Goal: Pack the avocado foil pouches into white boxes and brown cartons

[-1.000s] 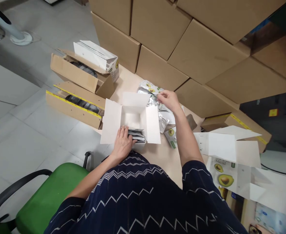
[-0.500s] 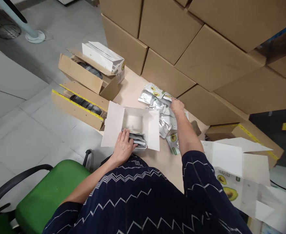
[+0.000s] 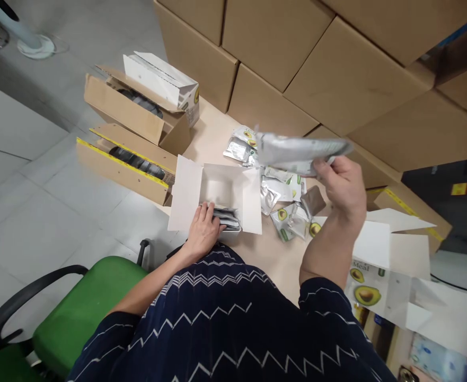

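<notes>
My right hand [image 3: 342, 183] is closed on one end of a silver foil pouch [image 3: 292, 151], raised above the table and slightly blurred by motion. Beneath it lies a loose pile of similar pouches [image 3: 271, 193], some with avocado pictures. An open white carton [image 3: 253, 204] stands in front of my body with its flaps spread. Several pouches [image 3: 227, 217] stand on edge at its near side. My left hand [image 3: 204, 231] lies over the carton's near left edge, its fingers stretched out against those pouches.
Two open brown boxes [image 3: 122, 175] holding dark packs and a white avocado carton [image 3: 153, 77] stand to the left. Stacked brown boxes [image 3: 273, 101] wall the back. Another open avocado carton [image 3: 376, 286] sits at right. A green chair [image 3: 90, 313] stands at lower left.
My right hand has lifted a pouch from the pile and moved right and toward me with it. My left hand stays at the carton. The view has shifted slightly.
</notes>
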A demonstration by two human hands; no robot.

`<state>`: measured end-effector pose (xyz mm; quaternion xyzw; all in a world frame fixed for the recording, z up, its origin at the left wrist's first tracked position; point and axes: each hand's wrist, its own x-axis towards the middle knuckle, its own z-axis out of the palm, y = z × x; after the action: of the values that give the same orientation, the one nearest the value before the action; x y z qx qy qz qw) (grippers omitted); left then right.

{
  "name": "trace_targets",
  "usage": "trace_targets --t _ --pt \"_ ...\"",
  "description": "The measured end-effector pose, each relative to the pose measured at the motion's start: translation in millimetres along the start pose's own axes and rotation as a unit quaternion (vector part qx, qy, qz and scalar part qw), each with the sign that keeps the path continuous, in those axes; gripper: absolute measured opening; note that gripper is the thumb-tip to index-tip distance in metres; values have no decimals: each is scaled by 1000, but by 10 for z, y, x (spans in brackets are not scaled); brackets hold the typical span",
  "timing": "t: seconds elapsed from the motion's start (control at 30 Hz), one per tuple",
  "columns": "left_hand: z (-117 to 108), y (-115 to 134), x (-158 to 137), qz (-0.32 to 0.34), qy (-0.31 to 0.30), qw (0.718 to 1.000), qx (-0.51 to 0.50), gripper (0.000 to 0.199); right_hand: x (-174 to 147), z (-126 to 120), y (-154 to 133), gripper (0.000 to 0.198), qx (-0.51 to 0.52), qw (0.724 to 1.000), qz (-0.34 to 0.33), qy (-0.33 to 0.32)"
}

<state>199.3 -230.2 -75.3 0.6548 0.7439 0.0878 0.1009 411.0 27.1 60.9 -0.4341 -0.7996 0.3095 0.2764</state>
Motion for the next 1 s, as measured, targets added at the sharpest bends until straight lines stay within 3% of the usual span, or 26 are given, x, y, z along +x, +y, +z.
trace_targets --t 0.1,0.23,0.33,0.47,0.67,0.87,0.93,1.0 --pt "3 0 0 5 1 1000 -2 31 -237 40 -439 29 -38 987 -64 -140" --pt "-16 7 4 9 5 1000 2 29 -215 552 -740 34 -204 916 -117 -325" --pt "-16 7 3 11 5 1000 -2 30 -73 1095 -751 32 -294 859 -122 -401" --pt "5 4 -7 11 13 1000 -5 32 79 1704 -651 32 -316 794 -133 -502" --pt "-8 25 -14 5 12 1000 -7 30 138 2152 -480 39 -368 702 -110 -599" --pt "-12 20 47 -5 4 1000 -17 31 93 2198 -405 36 -357 684 -108 -626" --pt "-9 8 73 1 4 1000 -17 32 70 2169 -390 38 -354 701 -114 -608" --pt "-9 -3 92 5 3 1000 -15 32 51 2130 -363 38 -347 735 -132 -567"
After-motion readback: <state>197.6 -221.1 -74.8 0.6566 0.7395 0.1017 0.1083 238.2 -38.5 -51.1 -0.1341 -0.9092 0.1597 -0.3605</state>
